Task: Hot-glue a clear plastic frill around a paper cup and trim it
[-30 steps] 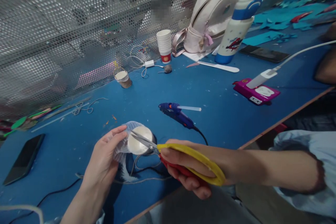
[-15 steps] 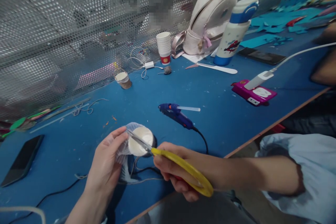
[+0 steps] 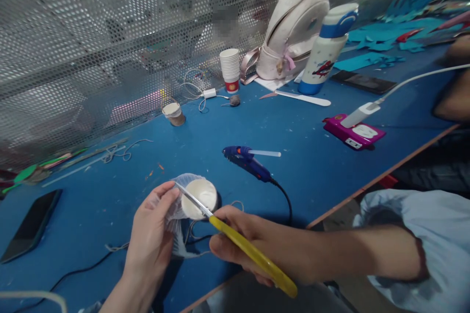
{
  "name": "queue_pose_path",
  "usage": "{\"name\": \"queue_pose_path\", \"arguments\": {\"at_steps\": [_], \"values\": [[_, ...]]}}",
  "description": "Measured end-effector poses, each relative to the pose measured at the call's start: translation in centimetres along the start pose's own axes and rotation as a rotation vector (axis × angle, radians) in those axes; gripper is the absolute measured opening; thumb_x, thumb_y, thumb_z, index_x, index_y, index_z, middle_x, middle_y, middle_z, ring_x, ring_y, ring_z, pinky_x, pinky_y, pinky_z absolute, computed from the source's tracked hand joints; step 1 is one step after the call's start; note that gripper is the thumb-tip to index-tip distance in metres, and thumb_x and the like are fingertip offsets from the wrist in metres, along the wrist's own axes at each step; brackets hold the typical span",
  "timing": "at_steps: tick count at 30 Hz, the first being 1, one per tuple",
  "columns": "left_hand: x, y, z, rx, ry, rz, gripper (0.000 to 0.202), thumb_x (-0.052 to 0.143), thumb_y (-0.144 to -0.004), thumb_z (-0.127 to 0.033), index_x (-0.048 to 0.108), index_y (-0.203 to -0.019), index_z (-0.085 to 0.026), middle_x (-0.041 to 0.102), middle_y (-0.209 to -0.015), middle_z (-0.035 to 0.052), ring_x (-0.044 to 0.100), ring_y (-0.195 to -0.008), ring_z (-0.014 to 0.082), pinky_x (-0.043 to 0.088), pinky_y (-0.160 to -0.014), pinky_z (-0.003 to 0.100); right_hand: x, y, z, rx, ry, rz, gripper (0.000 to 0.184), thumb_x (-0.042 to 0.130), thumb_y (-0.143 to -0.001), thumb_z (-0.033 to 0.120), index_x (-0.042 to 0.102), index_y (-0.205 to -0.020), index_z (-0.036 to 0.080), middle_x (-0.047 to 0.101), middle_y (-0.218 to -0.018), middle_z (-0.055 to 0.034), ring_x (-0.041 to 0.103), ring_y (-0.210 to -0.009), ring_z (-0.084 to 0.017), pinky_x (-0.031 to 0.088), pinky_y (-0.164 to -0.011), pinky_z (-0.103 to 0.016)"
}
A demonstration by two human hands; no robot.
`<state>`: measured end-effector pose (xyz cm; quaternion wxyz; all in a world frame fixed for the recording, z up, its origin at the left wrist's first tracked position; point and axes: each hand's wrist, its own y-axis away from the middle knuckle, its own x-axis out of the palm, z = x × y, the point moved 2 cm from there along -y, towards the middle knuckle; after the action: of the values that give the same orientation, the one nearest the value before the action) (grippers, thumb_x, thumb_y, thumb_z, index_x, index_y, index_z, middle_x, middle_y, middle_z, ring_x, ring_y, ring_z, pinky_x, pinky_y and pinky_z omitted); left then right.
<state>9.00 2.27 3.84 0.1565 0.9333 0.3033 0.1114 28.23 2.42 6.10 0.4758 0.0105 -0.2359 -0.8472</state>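
Observation:
My left hand (image 3: 152, 225) pinches a sheer whitish fabric (image 3: 179, 234) that fans out around a round cup-like piece with a pale top (image 3: 201, 198). In my right hand (image 3: 242, 237) is a pair of scissors with yellow handles (image 3: 253, 257). Their blades lie across the pale round top, with the tips close to my left thumb and fingertips. Whether the blades have fabric between them I cannot tell. Beyond my right hand, a blue hot glue gun (image 3: 247, 161) lies on its side with a clear glue stick in its back.
On the blue table (image 3: 301, 181) stand a small brown cup (image 3: 174, 114), stacked paper cups (image 3: 230, 71), a bottle (image 3: 325, 54) and a backpack (image 3: 293, 29). A magenta power strip (image 3: 354, 131) lies right, a phone (image 3: 32, 225) left. Another person's arm (image 3: 453, 83) rests at far right.
The scissors have turned in my right hand, so the handle loops show more edge-on and the blades look closer together. My left hand keeps its pinch on the fabric.

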Motion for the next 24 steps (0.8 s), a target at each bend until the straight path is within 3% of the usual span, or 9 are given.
{"name": "queue_pose_path", "arguments": {"at_steps": [10,18,24], "values": [[0.4,0.8,-0.1,0.023,0.026,-0.011,0.042,0.083,-0.051,-0.019,0.063,-0.087,-0.016,0.068,-0.066,-0.0011,0.059,-0.053,0.009,0.046,-0.049,0.015,0.8,0.1,0.3,0.067,0.099,-0.033,0.046,0.055,-0.091,0.05,0.041,-0.116,0.015,0.043,-0.061,0.01,0.042,-0.051,-0.005,0.033,-0.051,-0.02],[0.1,0.9,0.0,0.017,0.016,0.002,0.047,0.085,-0.047,-0.023,0.065,-0.088,-0.015,0.068,-0.064,-0.0011,0.057,-0.052,0.0085,0.044,-0.048,0.015,0.6,0.1,0.8,-0.033,0.143,-0.001,0.043,0.056,-0.089,0.055,0.041,-0.102,0.017,0.041,-0.06,0.0103,0.041,-0.053,-0.006,0.032,-0.05,-0.019],[0.2,0.8,0.2,0.023,0.0,-0.01,0.052,0.086,-0.045,-0.024,0.063,-0.091,-0.017,0.067,-0.065,-0.0016,0.057,-0.052,0.0088,0.044,-0.048,0.015,0.4,-0.8,-0.3,-0.156,0.207,-0.095,0.046,0.059,-0.085,0.057,0.044,-0.101,0.016,0.052,-0.079,0.0034,0.043,-0.067,-0.008,0.036,-0.057,-0.021]]}}
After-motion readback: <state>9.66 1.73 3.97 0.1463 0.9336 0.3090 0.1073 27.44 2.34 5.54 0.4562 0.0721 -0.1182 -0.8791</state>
